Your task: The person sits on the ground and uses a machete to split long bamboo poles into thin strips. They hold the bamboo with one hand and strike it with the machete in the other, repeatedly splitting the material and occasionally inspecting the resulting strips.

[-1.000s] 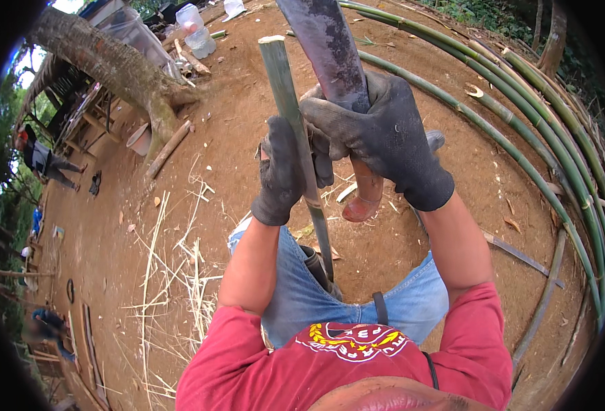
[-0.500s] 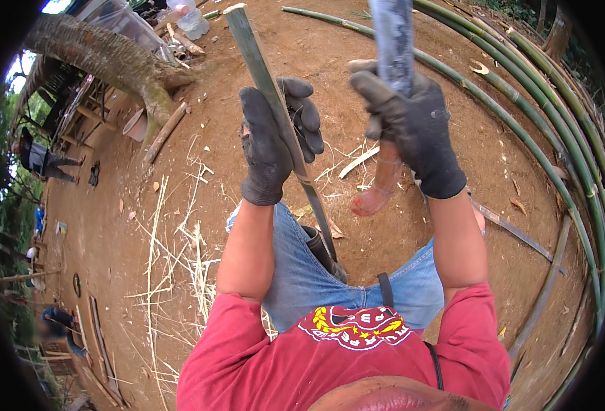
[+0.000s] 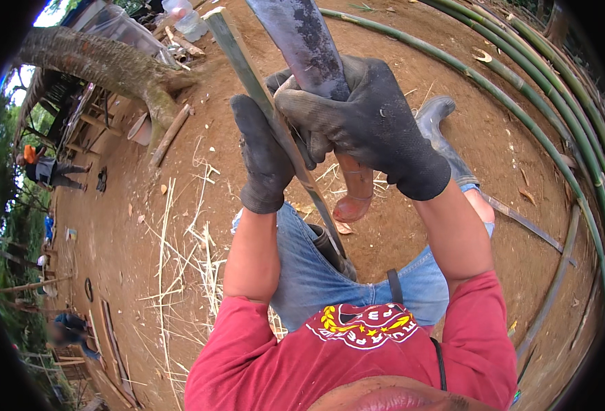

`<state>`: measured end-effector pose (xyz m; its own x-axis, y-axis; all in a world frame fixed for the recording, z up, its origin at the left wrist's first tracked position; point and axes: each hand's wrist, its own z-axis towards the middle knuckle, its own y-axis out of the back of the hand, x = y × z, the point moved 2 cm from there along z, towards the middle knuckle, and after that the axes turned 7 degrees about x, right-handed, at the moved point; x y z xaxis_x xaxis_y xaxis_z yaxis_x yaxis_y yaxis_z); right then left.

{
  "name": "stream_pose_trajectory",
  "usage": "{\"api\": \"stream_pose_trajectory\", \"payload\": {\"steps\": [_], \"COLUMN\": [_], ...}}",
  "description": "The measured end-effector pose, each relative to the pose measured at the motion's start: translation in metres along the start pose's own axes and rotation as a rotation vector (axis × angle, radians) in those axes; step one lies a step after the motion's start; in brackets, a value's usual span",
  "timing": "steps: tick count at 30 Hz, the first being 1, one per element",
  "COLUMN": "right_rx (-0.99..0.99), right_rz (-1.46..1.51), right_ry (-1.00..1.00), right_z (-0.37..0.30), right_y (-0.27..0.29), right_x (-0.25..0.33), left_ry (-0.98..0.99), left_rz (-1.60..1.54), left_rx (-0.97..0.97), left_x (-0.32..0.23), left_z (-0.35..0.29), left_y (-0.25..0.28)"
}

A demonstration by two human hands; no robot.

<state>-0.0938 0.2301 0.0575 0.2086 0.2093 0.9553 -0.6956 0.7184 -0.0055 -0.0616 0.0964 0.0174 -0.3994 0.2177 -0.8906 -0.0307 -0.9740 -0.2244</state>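
1. Two gloves cover our hands; our right hand curls its fingers round the machete, blade upward.
2. Our left hand supports the bamboo stick, thumb straight; its fingers are partly hidden, so we cannot tell whether they close.
3. The stick slants before us, its lower end near our left boot.

The left forearm reaches forward almost straight, its gloved left grip loosely curled, thumb pointing away from the body and fingers partly hidden. The right forearm slants inward to the gloved right grip, clenched firmly just beside the left. The legs spread apart.
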Motion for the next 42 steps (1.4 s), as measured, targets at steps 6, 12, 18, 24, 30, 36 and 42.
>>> {"api": "stream_pose_trajectory", "payload": {"steps": [6, 12, 18, 24, 30, 36, 42], "right_rx": [-0.287, -0.72, -0.322, -0.103, -0.159, -0.306, -0.701], "right_rz": [-0.214, 0.115, 0.019, 0.129, 0.193, 0.01, 0.086], "right_ry": [-0.015, 0.109, -0.101, -0.014, 0.108, 0.127, -0.079], "right_z": [-0.006, -0.036, -0.041, -0.018, -0.013, -0.02, -0.06], "right_y": [0.014, 0.072, 0.026, -0.011, -0.021, -0.016, 0.047], "right_x": [-0.015, -0.067, -0.026, -0.031, -0.036, -0.047, -0.122], "left_ry": [-0.039, -0.046, -0.031, -0.018, -0.129, -0.324, -0.382], "left_rz": [-0.004, 0.091, 0.015, -0.035, 0.233, 0.308, 0.207], "left_rx": [0.091, 0.009, 0.11, -0.175, -0.179, -0.139, -0.163], "left_x": [-0.004, -0.004, 0.008, 0.006, -0.003, -0.006, -0.006], "left_z": [0.002, 0.0, 0.003, 0.0, -0.003, 0.002, 0.006], "left_y": [0.018, 0.017, 0.026, 0.003, 0.008, 0.017, 0.03]}}
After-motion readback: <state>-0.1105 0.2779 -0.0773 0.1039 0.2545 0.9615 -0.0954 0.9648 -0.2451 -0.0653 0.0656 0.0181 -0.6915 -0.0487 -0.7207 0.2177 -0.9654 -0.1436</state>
